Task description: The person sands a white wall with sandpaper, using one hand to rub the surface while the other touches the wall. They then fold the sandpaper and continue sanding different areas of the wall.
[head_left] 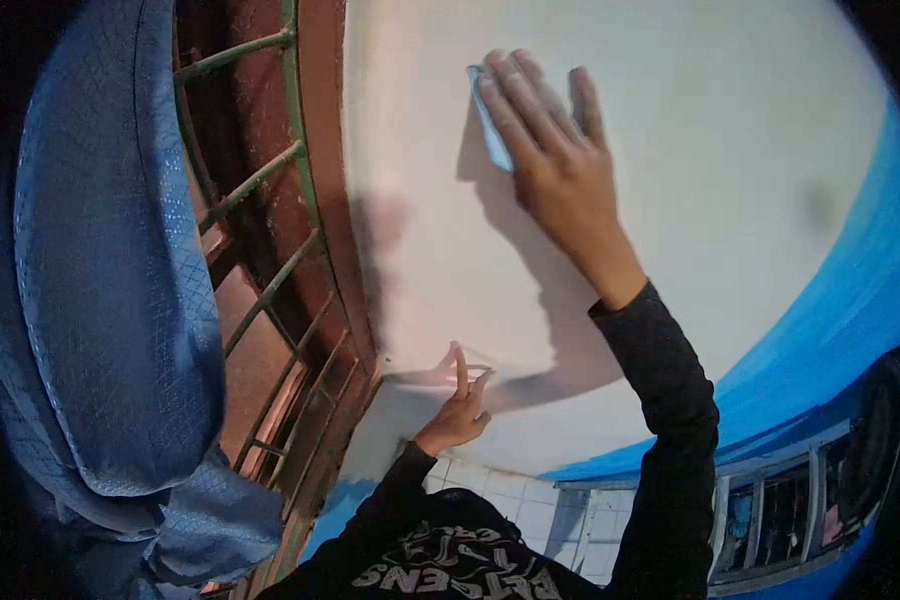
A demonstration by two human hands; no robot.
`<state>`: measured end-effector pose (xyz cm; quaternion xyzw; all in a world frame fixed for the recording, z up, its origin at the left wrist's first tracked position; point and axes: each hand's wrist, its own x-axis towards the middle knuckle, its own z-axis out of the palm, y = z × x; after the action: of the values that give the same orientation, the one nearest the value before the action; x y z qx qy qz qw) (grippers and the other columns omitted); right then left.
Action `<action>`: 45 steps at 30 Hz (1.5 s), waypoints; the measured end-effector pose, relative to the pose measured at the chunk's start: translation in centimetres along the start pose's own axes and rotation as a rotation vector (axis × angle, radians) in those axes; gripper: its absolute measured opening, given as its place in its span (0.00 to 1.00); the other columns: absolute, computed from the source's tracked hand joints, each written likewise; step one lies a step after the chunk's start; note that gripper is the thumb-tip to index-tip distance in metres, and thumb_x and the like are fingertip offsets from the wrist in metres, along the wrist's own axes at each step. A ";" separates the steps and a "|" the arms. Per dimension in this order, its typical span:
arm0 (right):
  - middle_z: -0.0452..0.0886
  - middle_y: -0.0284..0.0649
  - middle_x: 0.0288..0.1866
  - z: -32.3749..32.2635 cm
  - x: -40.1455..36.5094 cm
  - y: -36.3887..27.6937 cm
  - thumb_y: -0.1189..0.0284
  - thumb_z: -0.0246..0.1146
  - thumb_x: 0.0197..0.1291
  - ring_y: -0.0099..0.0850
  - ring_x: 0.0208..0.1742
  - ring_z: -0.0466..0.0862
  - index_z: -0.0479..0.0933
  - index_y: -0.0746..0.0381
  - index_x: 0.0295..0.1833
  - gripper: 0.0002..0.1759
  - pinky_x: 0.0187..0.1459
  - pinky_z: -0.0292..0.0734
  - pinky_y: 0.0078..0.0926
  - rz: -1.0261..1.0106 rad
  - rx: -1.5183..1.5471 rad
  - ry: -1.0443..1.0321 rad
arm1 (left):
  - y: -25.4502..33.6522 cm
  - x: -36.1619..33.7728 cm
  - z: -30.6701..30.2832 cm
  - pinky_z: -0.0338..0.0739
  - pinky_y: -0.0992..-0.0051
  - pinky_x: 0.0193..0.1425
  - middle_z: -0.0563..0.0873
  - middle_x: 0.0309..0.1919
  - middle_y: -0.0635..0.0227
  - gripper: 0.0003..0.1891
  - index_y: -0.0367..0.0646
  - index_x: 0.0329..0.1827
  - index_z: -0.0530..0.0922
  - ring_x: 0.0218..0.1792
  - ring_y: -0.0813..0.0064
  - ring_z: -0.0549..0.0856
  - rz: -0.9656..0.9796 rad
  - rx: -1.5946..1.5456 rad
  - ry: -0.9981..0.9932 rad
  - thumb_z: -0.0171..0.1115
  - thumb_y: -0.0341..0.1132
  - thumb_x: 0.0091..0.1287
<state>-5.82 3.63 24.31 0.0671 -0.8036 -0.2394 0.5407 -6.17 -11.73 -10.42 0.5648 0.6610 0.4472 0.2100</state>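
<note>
High on the white wall (710, 150), my right hand (560, 155) presses a light blue cloth (492, 135) flat against the surface. Only the cloth's left edge shows; the palm and fingers cover the remainder. Three fingers lie close together over it, while another finger stands apart to the right. Lower down, my left hand (458, 412) is at the wall near the window frame, holding nothing. Its fingers are spread, one pointing up and another to the right, and their tips appear to touch the wall or come very near it.
A barred window (295, 180) with a brown frame (327, 130) runs along the left. Beside it hangs a blue patterned curtain (110, 280), gathered at the bottom. Blue paint (820, 320) covers the wall at right, above a metal-framed shelf (770, 510). White tiles (490, 485) show below.
</note>
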 end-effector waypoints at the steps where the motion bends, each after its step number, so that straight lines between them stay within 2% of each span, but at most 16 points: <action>1: 0.72 0.33 0.79 0.1 0.0 -0.2 0.86 0.58 0.58 0.32 0.80 0.70 0.72 0.49 0.76 0.39 0.83 0.51 0.57 0.011 0.005 -0.002 | -0.4 -0.1 0.3 0.79 0.56 0.66 0.20 0.80 0.36 0.40 0.36 0.79 0.58 0.65 0.34 0.79 0.046 0.031 0.042 0.65 0.26 0.65; 6: 0.77 0.33 0.75 -2.0 3.0 5.0 0.80 0.67 0.57 0.30 0.79 0.71 0.73 0.50 0.74 0.37 0.83 0.50 0.59 0.093 -0.207 0.217 | -1.9 -0.1 0.4 0.79 0.58 0.66 0.22 0.82 0.40 0.41 0.39 0.81 0.58 0.64 0.39 0.81 0.226 0.079 0.164 0.68 0.29 0.66; 7: 0.68 0.46 0.81 -2.5 4.7 5.7 0.58 0.56 0.77 0.45 0.83 0.63 0.67 0.61 0.78 0.31 0.84 0.44 0.56 0.195 -0.287 0.232 | -1.9 -0.1 0.4 0.80 0.58 0.65 0.23 0.82 0.40 0.41 0.39 0.81 0.60 0.62 0.41 0.82 0.194 0.072 0.147 0.69 0.30 0.66; 9: 0.69 0.46 0.80 -4.0 5.4 8.0 0.52 0.59 0.73 0.44 0.82 0.65 0.70 0.60 0.76 0.34 0.84 0.46 0.57 0.192 -0.270 0.352 | -2.2 -0.3 0.6 0.81 0.59 0.63 0.24 0.82 0.41 0.40 0.40 0.80 0.61 0.61 0.43 0.84 0.157 0.056 0.117 0.71 0.31 0.65; 11: 0.68 0.44 0.81 -3.6 5.3 8.4 0.58 0.62 0.72 0.44 0.82 0.65 0.71 0.57 0.76 0.31 0.83 0.46 0.58 0.171 -0.197 0.473 | -2.8 -0.2 1.0 0.81 0.59 0.61 0.24 0.83 0.41 0.40 0.41 0.80 0.63 0.58 0.48 0.85 0.037 0.070 0.033 0.71 0.31 0.64; 13: 0.69 0.41 0.80 -2.4 4.2 6.7 0.65 0.61 0.73 0.43 0.82 0.65 0.71 0.52 0.76 0.27 0.83 0.47 0.59 0.182 -0.267 0.350 | -2.1 -0.2 0.9 0.81 0.59 0.60 0.25 0.83 0.41 0.40 0.42 0.80 0.64 0.55 0.50 0.86 0.033 0.055 0.043 0.71 0.31 0.64; 17: 0.76 0.34 0.76 1.9 1.3 0.7 0.71 0.66 0.69 0.38 0.81 0.68 0.77 0.51 0.70 0.24 0.84 0.45 0.59 0.082 -0.052 0.223 | -1.7 -0.5 0.4 0.79 0.59 0.66 0.27 0.84 0.46 0.42 0.45 0.82 0.61 0.64 0.48 0.81 0.117 0.086 0.131 0.71 0.30 0.64; 18: 0.78 0.32 0.74 1.8 -0.5 0.3 0.77 0.68 0.59 0.30 0.78 0.72 0.76 0.49 0.71 0.32 0.82 0.52 0.58 0.009 -0.087 0.209 | -1.6 -0.6 0.4 0.78 0.59 0.69 0.27 0.85 0.48 0.44 0.45 0.83 0.59 0.70 0.47 0.78 0.150 0.083 0.162 0.71 0.29 0.64; 22: 0.78 0.33 0.73 3.0 -3.4 -2.9 0.70 0.61 0.67 0.33 0.80 0.69 0.78 0.52 0.67 0.23 0.81 0.57 0.56 -0.038 -0.019 0.048 | -1.3 -0.8 0.1 0.74 0.57 0.75 0.28 0.86 0.55 0.45 0.47 0.86 0.52 0.82 0.46 0.58 0.116 -0.151 0.154 0.68 0.29 0.69; 26: 0.76 0.35 0.75 2.7 -7.3 -5.1 0.68 0.60 0.66 0.34 0.80 0.68 0.77 0.55 0.68 0.24 0.82 0.57 0.55 -0.130 0.094 -0.073 | 0.0 -1.3 -0.5 0.76 0.60 0.73 0.27 0.86 0.57 0.43 0.47 0.86 0.51 0.79 0.50 0.66 0.118 -0.161 0.162 0.66 0.31 0.71; 29: 0.75 0.36 0.76 1.5 -11.0 -6.8 0.66 0.61 0.64 0.35 0.81 0.67 0.76 0.57 0.69 0.27 0.82 0.56 0.55 -0.144 0.191 -0.219 | 0.9 -1.7 -1.2 0.78 0.63 0.69 0.40 0.87 0.57 0.40 0.46 0.85 0.52 0.75 0.56 0.73 0.058 -0.285 0.201 0.64 0.31 0.74; 32: 0.74 0.36 0.76 0.1 -14.9 -7.9 0.66 0.61 0.62 0.35 0.81 0.68 0.74 0.58 0.71 0.30 0.81 0.59 0.54 -0.102 0.219 -0.327 | 0.7 -1.8 -2.0 0.78 0.64 0.67 0.67 0.79 0.60 0.32 0.41 0.83 0.58 0.70 0.64 0.78 0.052 -0.656 0.289 0.58 0.33 0.79; 39: 0.74 0.36 0.77 -0.2 -22.4 -9.6 0.71 0.70 0.55 0.35 0.79 0.71 0.74 0.55 0.73 0.36 0.79 0.64 0.53 0.087 0.298 -0.337 | 2.5 0.7 -4.9 0.77 0.65 0.67 0.72 0.75 0.58 0.30 0.36 0.81 0.62 0.71 0.61 0.77 0.044 -0.928 0.325 0.49 0.45 0.83; 41: 0.77 0.37 0.74 -1.3 -22.0 -11.0 0.69 0.71 0.56 0.34 0.79 0.71 0.75 0.54 0.73 0.36 0.78 0.65 0.55 0.313 0.493 -0.335 | 1.6 1.4 -4.8 0.77 0.66 0.68 0.72 0.76 0.59 0.31 0.34 0.81 0.62 0.72 0.62 0.76 0.029 -0.964 0.294 0.51 0.45 0.83; 43: 0.81 0.41 0.69 -1.6 -22.6 -12.7 0.71 0.70 0.59 0.38 0.76 0.75 0.78 0.55 0.71 0.31 0.75 0.70 0.45 0.399 0.545 -0.272 | 1.7 2.0 -4.5 0.77 0.69 0.67 0.75 0.72 0.61 0.29 0.33 0.78 0.66 0.70 0.66 0.77 -0.083 -0.991 0.381 0.53 0.44 0.82; 45: 0.83 0.45 0.67 -1.9 -24.2 -15.1 0.84 0.60 0.66 0.35 0.69 0.82 0.77 0.61 0.70 0.26 0.70 0.74 0.37 0.911 0.901 -0.324 | 3.2 1.3 -5.1 0.76 0.72 0.66 0.80 0.65 0.63 0.26 0.33 0.73 0.71 0.65 0.72 0.79 -0.037 -1.022 0.301 0.56 0.43 0.82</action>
<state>3.45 -1.33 -2.29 -0.0968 -0.8443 0.3661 0.3792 -8.76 -12.42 -4.86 0.3085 0.3915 0.7845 0.3689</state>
